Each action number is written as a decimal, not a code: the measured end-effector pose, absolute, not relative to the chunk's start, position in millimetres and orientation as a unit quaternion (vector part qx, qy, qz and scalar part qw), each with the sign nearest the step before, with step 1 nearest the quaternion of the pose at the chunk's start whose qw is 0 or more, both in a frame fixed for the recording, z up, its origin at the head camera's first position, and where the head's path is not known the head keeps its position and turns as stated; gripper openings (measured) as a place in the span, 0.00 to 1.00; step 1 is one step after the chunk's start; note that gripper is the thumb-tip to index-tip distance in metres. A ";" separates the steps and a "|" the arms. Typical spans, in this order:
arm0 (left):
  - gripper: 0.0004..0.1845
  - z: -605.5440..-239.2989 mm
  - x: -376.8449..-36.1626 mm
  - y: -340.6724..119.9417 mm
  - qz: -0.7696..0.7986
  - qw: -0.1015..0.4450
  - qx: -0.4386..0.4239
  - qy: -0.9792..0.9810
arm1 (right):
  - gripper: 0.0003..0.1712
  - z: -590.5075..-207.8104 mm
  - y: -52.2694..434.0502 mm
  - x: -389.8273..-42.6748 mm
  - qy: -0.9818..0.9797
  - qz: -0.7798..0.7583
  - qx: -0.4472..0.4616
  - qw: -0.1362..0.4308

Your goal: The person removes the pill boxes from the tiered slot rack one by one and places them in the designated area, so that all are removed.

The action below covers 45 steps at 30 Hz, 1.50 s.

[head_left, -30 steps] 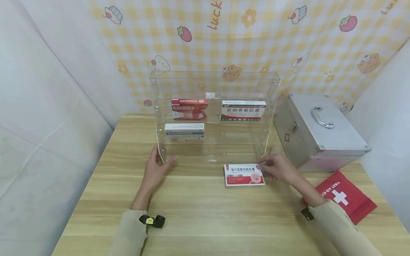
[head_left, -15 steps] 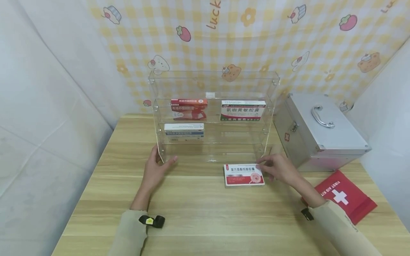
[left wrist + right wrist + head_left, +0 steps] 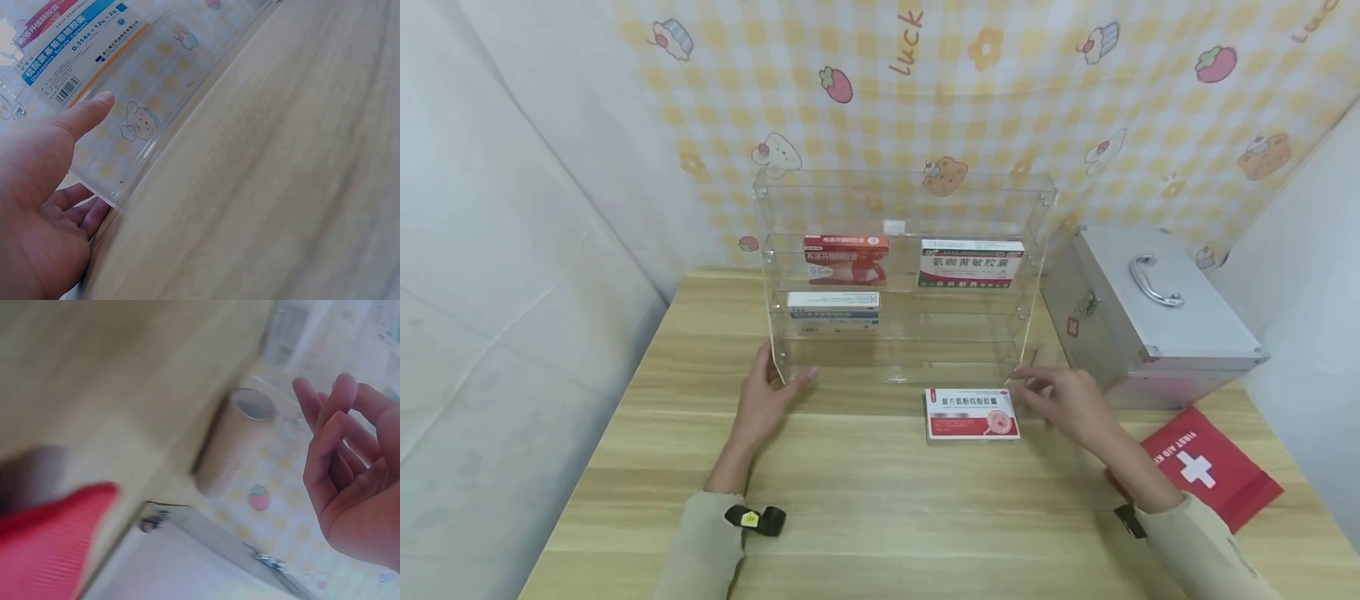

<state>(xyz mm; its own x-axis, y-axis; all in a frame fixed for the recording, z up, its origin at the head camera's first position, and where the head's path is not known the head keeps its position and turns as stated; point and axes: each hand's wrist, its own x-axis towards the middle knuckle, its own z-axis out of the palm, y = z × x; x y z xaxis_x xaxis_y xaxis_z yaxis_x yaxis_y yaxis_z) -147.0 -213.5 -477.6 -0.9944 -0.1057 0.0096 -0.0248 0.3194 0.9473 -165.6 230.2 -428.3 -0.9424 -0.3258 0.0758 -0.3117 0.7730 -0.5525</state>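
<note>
A clear acrylic shelf (image 3: 902,177) stands at the back of the wooden table (image 3: 880,508). It holds a red medicine box (image 3: 846,257), a white and green box (image 3: 972,262) and a blue and white box (image 3: 832,310). My left hand (image 3: 769,392) holds the shelf's lower left corner. In the left wrist view the thumb (image 3: 87,112) lies on the front panel (image 3: 162,75) and the fingers lie round the side. A red and white medicine box (image 3: 972,414) lies flat in front of the shelf. My right hand (image 3: 1063,402) hovers just right of it, fingers loose, holding nothing (image 3: 350,462).
A silver metal case (image 3: 1150,321) with a handle stands at the right of the shelf. A red first aid pouch (image 3: 1206,467) lies at the table's right front. A cardboard tube (image 3: 234,440) stands near the case. White walls close in both sides.
My right hand has come off the red and white box's right edge and drawn slightly right. The left hand and the box have not moved.
</note>
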 end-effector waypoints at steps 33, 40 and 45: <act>0.50 -498.1 -152.7 -216.3 -0.582 0.058 0.032 -0.810 | 0.16 -347.1 33.0 -226.6 0.912 -0.238 -0.327 -0.067; 0.50 -497.7 -151.7 -215.8 -0.585 0.060 0.033 -0.808 | 0.15 -340.6 29.7 -230.0 0.911 -0.287 -0.295 0.012; 0.51 -496.6 -152.5 -216.3 -0.585 0.058 0.035 -0.808 | 0.17 -336.1 36.7 -230.3 0.898 -0.329 -0.290 -0.015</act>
